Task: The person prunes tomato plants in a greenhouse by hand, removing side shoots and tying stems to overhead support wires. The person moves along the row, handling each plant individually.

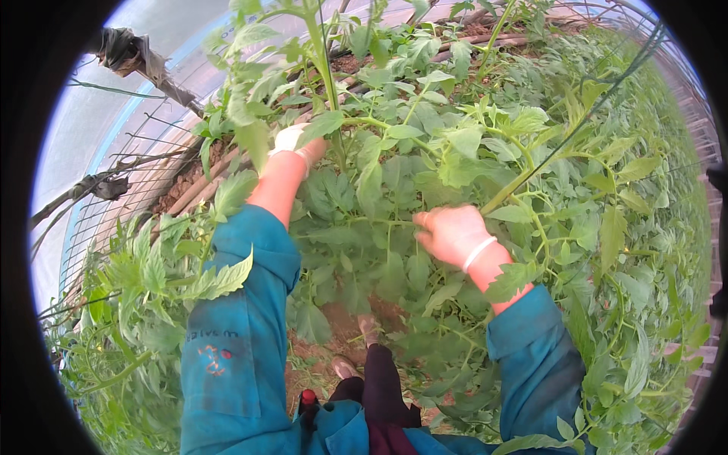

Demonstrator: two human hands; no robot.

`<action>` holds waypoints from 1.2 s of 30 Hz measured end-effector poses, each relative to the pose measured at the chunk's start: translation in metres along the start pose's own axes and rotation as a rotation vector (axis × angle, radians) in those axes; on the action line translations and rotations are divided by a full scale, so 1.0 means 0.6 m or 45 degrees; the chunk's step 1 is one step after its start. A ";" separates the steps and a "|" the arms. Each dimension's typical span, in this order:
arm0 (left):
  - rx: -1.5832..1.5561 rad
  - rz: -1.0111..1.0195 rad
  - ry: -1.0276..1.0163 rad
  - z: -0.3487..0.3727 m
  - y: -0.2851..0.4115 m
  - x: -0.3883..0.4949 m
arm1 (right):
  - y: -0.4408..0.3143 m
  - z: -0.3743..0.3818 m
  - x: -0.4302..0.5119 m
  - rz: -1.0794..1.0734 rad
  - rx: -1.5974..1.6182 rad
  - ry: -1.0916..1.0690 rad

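My right hand, in a thin pale glove with a white cuff, has its fingers closed at the end of a tomato leaf stalk. That stalk runs left from my fingertips, with leaflets hanging below. Just right of the hand a thick tomato stem slants up along a dark string. My left hand, also in a pale glove, reaches beside an upright tomato stem. A leaf covers part of the left hand, and its fingers are hidden.
Dense tomato foliage spreads along the right. To the left are wire mesh, plastic sheeting and a wrapped pole. Long poles lie near bare soil. A red-topped object sits at my waist above the soil path.
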State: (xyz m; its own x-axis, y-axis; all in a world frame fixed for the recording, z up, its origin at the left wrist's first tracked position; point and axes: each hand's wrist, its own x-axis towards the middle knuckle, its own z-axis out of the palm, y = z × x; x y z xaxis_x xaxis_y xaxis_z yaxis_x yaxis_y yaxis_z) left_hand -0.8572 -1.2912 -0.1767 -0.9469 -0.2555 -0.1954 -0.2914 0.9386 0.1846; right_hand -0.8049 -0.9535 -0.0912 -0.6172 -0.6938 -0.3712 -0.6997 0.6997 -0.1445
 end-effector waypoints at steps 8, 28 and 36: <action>-0.318 -0.362 0.019 -0.013 0.009 -0.051 | -0.017 0.004 0.005 -0.053 0.044 0.094; -1.703 0.248 0.588 -0.113 0.093 -0.079 | -0.144 -0.182 0.155 -0.287 2.152 1.119; -0.900 0.066 0.909 -0.127 0.118 -0.089 | -0.101 -0.224 0.261 0.042 2.467 0.754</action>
State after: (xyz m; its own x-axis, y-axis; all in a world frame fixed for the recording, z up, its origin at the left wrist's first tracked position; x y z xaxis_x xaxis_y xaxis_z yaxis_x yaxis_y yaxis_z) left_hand -0.8375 -1.2285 -0.0801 -0.7533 -0.5147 0.4094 -0.0421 0.6590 0.7510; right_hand -0.9076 -1.1275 -0.0174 -0.9193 -0.3571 -0.1655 0.2938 -0.3431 -0.8921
